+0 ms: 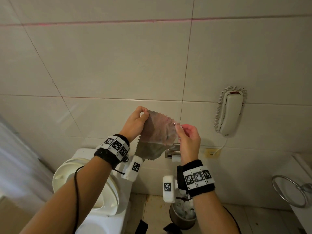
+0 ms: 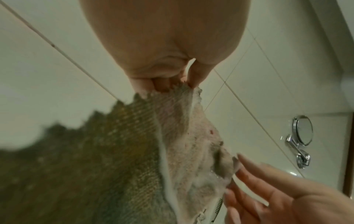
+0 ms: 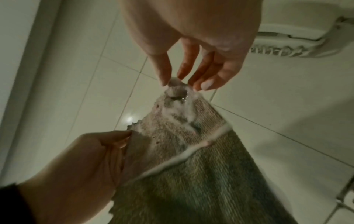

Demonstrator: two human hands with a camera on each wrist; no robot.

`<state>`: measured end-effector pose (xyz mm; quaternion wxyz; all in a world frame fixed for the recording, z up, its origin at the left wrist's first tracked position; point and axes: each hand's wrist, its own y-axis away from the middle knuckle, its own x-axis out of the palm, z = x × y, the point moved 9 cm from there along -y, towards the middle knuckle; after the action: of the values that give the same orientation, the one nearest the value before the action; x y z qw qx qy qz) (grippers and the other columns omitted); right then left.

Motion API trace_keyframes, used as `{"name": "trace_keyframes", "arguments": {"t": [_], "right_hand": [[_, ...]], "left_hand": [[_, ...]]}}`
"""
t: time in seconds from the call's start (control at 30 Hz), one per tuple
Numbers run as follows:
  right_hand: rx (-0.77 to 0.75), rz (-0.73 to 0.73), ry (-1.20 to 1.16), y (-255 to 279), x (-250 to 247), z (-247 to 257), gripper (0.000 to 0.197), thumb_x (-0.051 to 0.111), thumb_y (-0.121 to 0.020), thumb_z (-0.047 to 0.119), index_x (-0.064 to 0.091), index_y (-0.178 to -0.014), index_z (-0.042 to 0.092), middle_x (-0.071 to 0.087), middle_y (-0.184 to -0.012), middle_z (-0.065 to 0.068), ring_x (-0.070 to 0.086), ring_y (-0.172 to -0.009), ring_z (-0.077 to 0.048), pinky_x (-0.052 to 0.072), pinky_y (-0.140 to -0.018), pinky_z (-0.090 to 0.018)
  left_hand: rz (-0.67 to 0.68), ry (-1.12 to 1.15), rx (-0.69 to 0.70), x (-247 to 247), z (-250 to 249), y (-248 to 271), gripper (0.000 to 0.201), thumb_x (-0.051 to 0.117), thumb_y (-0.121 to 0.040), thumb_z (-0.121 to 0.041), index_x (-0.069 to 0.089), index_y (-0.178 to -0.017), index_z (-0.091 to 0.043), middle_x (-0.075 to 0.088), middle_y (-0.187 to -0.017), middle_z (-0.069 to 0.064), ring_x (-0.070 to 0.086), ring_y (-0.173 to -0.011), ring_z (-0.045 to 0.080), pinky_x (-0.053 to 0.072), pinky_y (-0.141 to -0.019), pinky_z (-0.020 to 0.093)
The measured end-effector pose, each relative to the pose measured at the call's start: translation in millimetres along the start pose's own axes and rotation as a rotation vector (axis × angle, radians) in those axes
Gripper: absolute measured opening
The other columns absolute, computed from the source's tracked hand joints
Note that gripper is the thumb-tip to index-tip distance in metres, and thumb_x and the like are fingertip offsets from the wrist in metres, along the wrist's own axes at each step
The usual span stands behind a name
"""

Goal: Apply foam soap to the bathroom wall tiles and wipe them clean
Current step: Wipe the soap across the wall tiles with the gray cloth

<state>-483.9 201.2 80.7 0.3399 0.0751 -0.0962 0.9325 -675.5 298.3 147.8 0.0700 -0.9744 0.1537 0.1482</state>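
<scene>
A grey-green cleaning cloth (image 1: pixel 157 132) with a zigzag edge hangs stretched between both hands in front of the cream wall tiles (image 1: pixel 109 65). White foam smears its upper half (image 2: pixel 193 151) and forms a line across it (image 3: pixel 184 154). My left hand (image 1: pixel 135 122) pinches the cloth's top left corner (image 2: pixel 180 87) between thumb and fingertips. My right hand (image 1: pixel 187 135) pinches the opposite foamy corner (image 3: pixel 175 84) with thumb and forefinger, the other fingers loosely extended. No soap dispenser is in view.
A wall telephone (image 1: pixel 230 112) with a coiled cord hangs at the right. Below are a toilet (image 1: pixel 87 186) with its seat raised, a paper holder (image 1: pixel 173 154), a full waste bin (image 1: pixel 184 213) and a chrome ring (image 1: pixel 290 191). A round mirror (image 2: pixel 303 130) shows at the far right.
</scene>
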Motion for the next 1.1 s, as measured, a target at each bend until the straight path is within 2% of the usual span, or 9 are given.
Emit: {"name": "trace_keyframes", "arguments": {"t": [0.17, 0.3, 0.4, 0.47, 0.53, 0.67, 0.8, 0.9, 1.1], "right_hand": [[-0.037, 0.223, 0.073, 12, 34, 11, 0.018, 0.070, -0.089, 0.033, 0.072, -0.100, 0.019, 0.070, -0.090, 0.005, 0.064, -0.084, -0.011, 0.053, -0.077, -0.028], [0.042, 0.352, 0.041, 21, 53, 8, 0.020, 0.069, -0.091, 0.027, 0.073, -0.110, 0.021, 0.073, -0.100, 0.001, 0.068, -0.095, -0.012, 0.056, -0.083, -0.025], [0.060, 0.364, 0.005, 27, 56, 9, 0.014, 0.067, -0.092, 0.021, 0.072, -0.105, 0.024, 0.074, -0.090, -0.005, 0.069, -0.080, -0.012, 0.057, -0.075, -0.023], [0.058, 0.331, -0.031, 28, 55, 11, 0.009, 0.067, -0.092, 0.017, 0.073, -0.098, 0.019, 0.072, -0.086, -0.015, 0.068, -0.077, -0.024, 0.058, -0.078, -0.035], [0.075, 0.303, -0.063, 27, 53, 9, 0.013, 0.067, -0.092, 0.022, 0.074, -0.100, 0.015, 0.072, -0.093, -0.015, 0.068, -0.090, -0.034, 0.057, -0.088, -0.049], [0.202, 0.251, -0.172, 25, 47, 2, 0.018, 0.064, -0.095, 0.023, 0.074, -0.105, 0.012, 0.075, -0.101, -0.010, 0.071, -0.099, -0.026, 0.058, -0.087, -0.046], [0.253, 0.223, -0.242, 23, 41, 0, 0.014, 0.064, -0.095, 0.019, 0.075, -0.099, 0.011, 0.075, -0.099, -0.014, 0.072, -0.091, -0.027, 0.059, -0.070, -0.034], [0.253, 0.207, -0.250, 23, 39, 1, 0.015, 0.064, -0.095, 0.018, 0.074, -0.099, 0.008, 0.074, -0.099, -0.018, 0.073, -0.088, -0.030, 0.059, -0.069, -0.035], [0.260, 0.206, -0.229, 21, 38, -1, 0.019, 0.059, -0.098, 0.015, 0.070, -0.106, 0.001, 0.074, -0.100, -0.019, 0.072, -0.093, -0.035, 0.061, -0.073, -0.035]], "left_hand": [[0.034, 0.084, -0.028, 10, 3, 6, 0.015, 0.041, -0.107, -0.024, 0.047, -0.094, -0.020, 0.052, -0.083, 0.008, 0.055, -0.070, 0.025, 0.046, -0.051, 0.031], [0.124, 0.165, -0.015, 23, 0, 14, 0.012, 0.043, -0.107, -0.021, 0.050, -0.100, -0.014, 0.057, -0.085, 0.009, 0.063, -0.060, 0.020, 0.053, -0.050, 0.031], [0.189, 0.202, -0.025, 31, 0, 19, 0.018, 0.043, -0.107, -0.018, 0.057, -0.106, -0.006, 0.064, -0.089, 0.007, 0.069, -0.066, 0.024, 0.059, -0.058, 0.033], [0.209, 0.210, -0.036, 34, 2, 21, 0.021, 0.044, -0.106, -0.013, 0.061, -0.112, -0.003, 0.070, -0.094, 0.006, 0.072, -0.072, 0.025, 0.059, -0.063, 0.032], [0.222, 0.211, -0.038, 37, 5, 23, 0.022, 0.046, -0.104, -0.011, 0.065, -0.113, -0.007, 0.073, -0.099, 0.009, 0.074, -0.077, 0.028, 0.060, -0.066, 0.032], [0.267, 0.200, -0.006, 44, 8, 24, 0.022, 0.055, -0.101, -0.005, 0.065, -0.118, -0.014, 0.075, -0.105, 0.017, 0.074, -0.092, 0.037, 0.062, -0.081, 0.044], [0.288, 0.240, -0.003, 46, 7, 22, 0.035, 0.064, -0.093, 0.003, 0.063, -0.122, -0.017, 0.077, -0.103, 0.012, 0.074, -0.088, 0.028, 0.060, -0.076, 0.042], [0.266, 0.226, -0.025, 45, 11, 20, 0.037, 0.069, -0.091, -0.001, 0.058, -0.124, -0.013, 0.077, -0.106, 0.012, 0.072, -0.085, 0.026, 0.057, -0.068, 0.033], [0.213, 0.112, 0.003, 41, 14, 14, 0.012, 0.075, -0.088, -0.012, 0.066, -0.095, -0.017, 0.074, -0.080, 0.005, 0.066, -0.071, 0.017, 0.050, -0.057, 0.021]]}}
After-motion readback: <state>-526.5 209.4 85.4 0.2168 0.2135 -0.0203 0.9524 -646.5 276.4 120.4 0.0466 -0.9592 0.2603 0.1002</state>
